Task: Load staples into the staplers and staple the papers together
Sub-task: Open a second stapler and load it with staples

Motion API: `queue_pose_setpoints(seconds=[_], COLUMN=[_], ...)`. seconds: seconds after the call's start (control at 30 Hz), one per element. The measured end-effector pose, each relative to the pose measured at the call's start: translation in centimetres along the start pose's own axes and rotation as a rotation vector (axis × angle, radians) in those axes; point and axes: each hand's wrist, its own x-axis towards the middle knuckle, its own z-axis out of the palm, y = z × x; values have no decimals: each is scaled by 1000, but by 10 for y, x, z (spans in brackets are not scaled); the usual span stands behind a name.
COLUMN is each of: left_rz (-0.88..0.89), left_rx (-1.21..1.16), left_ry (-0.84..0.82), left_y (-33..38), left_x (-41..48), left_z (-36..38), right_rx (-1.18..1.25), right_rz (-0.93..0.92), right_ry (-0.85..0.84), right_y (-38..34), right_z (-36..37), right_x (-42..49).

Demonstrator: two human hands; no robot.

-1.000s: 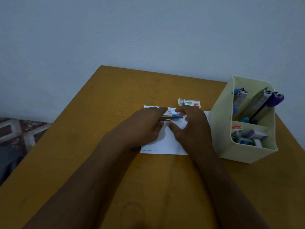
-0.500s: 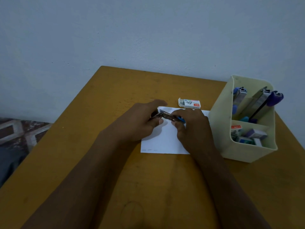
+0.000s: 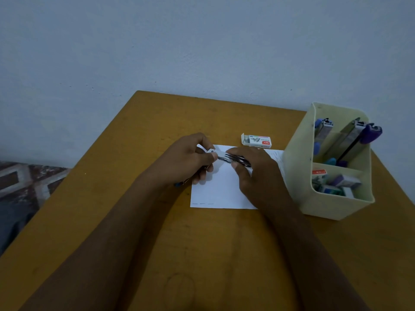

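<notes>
Head view: stapler [image 3: 233,159] pinched between left hand [image 3: 188,160] and right hand [image 3: 256,169] above papers [image 3: 221,189], seemingly mid-loading; stapling not yet done.

You are sitting at a small home or office desk: a plain mustard-yellow wooden worktop [image 3: 139,198] pushed up against a bare, pale painted wall [image 3: 157,46]. At the right edge of the worktop stands a cream plastic desk organiser [image 3: 298,176] with staplers upright in its far compartment and small boxes in its near one, and just left of the organiser lies a box of staples [image 3: 256,140]. Far left of the organiser, past the worktop's edge, you can see patterned floor tiles [image 3: 24,178].
</notes>
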Motion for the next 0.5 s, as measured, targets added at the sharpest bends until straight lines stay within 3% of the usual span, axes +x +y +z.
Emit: queue_pose_setpoints(seconds=[0.17,0.5], left_rz=[-105,-107], left_rx=[-94,-104], left_ry=[-9,-26], left_y=[2,9], left_x=[-1,-4], left_z=[3,8], right_rx=[96,13], right_rz=[42,-11], right_ry=[-66,85], right_y=[-5,-3], right_z=[0,4], right_x=[-2,-1])
